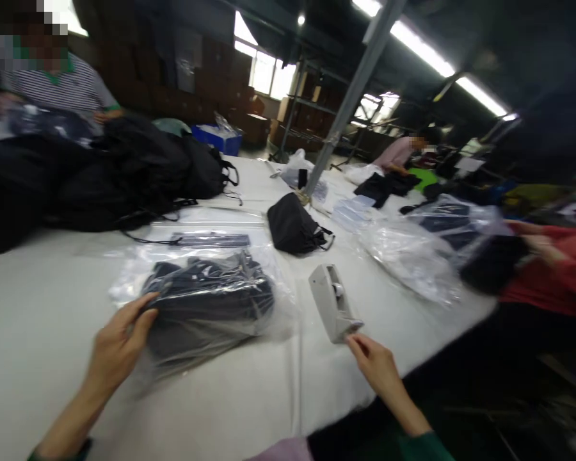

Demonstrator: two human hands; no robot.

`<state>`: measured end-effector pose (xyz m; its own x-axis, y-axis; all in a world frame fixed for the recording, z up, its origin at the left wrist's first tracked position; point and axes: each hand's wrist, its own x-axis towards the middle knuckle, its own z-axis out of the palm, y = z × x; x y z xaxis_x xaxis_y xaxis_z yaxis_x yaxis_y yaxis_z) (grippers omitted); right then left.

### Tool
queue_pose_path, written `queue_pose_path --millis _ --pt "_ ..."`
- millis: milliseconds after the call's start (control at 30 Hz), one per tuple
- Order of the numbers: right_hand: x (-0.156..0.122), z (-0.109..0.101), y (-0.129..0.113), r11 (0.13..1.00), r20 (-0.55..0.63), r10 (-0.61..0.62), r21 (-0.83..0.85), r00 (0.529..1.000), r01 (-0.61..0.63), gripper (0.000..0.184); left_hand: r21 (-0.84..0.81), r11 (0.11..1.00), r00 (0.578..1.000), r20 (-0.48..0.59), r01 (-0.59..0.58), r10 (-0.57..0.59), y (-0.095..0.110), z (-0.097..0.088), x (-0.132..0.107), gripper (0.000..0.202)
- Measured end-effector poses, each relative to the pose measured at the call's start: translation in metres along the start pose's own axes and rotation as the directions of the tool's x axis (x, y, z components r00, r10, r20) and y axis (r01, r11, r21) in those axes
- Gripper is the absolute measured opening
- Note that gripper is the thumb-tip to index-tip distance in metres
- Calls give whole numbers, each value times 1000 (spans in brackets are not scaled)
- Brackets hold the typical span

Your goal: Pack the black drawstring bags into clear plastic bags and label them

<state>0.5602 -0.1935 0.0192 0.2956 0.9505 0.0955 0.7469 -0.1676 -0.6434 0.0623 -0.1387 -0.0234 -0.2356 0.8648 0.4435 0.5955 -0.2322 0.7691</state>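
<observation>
On the white desk (249, 410), we locate the clear plastic bag (211, 298) with dark grey fabric (187, 336) inside, lying in front of us, left of centre. With our left hand (115, 352), we pinch the bag's left edge between thumb and fingers. With our right hand (378, 366), we touch the near end of the pale grey, wedge-shaped tape dispenser (325, 306), right of the bag; these fingers sit close together, but we cannot tell whether they grip tape. Beyond the dispenser rests a black fabric drawstring pouch (292, 225).
</observation>
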Motion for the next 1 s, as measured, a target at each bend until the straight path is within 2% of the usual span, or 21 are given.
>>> queue_pose_path --millis 33,67,100,133,167,200,233,300,333,367,400,433,467,533,633,733,767,900,1000 --pt "9 0 -24 987 51 -157 -35 986 159 31 -15 1000 1000 25 7 -6 4 -1 2 39" --pt "19 1 -53 948 107 -310 -46 945 316 28 -35 999 999 46 6 -4 7 -2 4 38" --pt "27 2 -85 890 188 -443 -29 877 456 26 -47 999 998 57 5 -2 10 -2 7 37" --pt "33 4 -120 810 273 -569 18 776 587 25 -57 998 998 60 2 1 11 -3 10 37" --pt "36 5 -157 712 357 -676 91 644 696 24 -63 998 998 62 -1 5 12 -3 12 36" --pt "37 8 -194 612 444 -748 175 493 771 25 -67 998 998 63 -2 6 13 -4 13 35" --pt "36 11 -229 529 530 -778 260 339 808 26 -71 997 998 63 -3 7 13 -5 14 34" --pt "35 24 -289 438 660 -749 424 61 793 27 -88 996 997 71 -8 14 14 -7 13 33" --pt "36 33 -313 406 693 -719 480 -53 777 27 -99 995 997 76 -15 22 15 -8 13 33" --pt "38 44 -333 367 713 -687 509 -141 779 27 -110 994 996 80 -23 32 15 -9 13 33" --pt "42 57 -348 322 728 -653 517 -209 793 26 -118 992 995 85 -32 42 15 -9 14 33" --pt "47 72 -359 265 743 -619 503 -254 823 24 -125 991 995 89 -39 50 14 -10 14 32" --pt "51 86 -368 201 765 -579 470 -283 860 22 -129 991 994 90 -44 56 14 -10 15 32" --pt "59 113 -379 63 813 -504 372 -292 926 17 -135 990 994 91 -46 58 12 -12 16 30" --pt "61 141 -390 -143 861 -457 179 -225 973 14 -149 987 992 96 -64 79 11 -14 18 29" --pt "54 153 -397 -264 888 -432 40 -155 964 17 -147 986 989 111 -78 95 13 -16 20 29" --pt "51 155 -398 -283 894 -424 25 -148 959 17 -128 989 989 117 -77 92 15 -15 21 28" --pt "48 157 -399 -295 889 -427 36 -166 955 17 -50 997 994 92 -59 64 21 -7 28 27" --pt "59 156 -398 -206 887 -437 61 -148 977 16 -90 994 995 81 -55 62 22 0 32 16"
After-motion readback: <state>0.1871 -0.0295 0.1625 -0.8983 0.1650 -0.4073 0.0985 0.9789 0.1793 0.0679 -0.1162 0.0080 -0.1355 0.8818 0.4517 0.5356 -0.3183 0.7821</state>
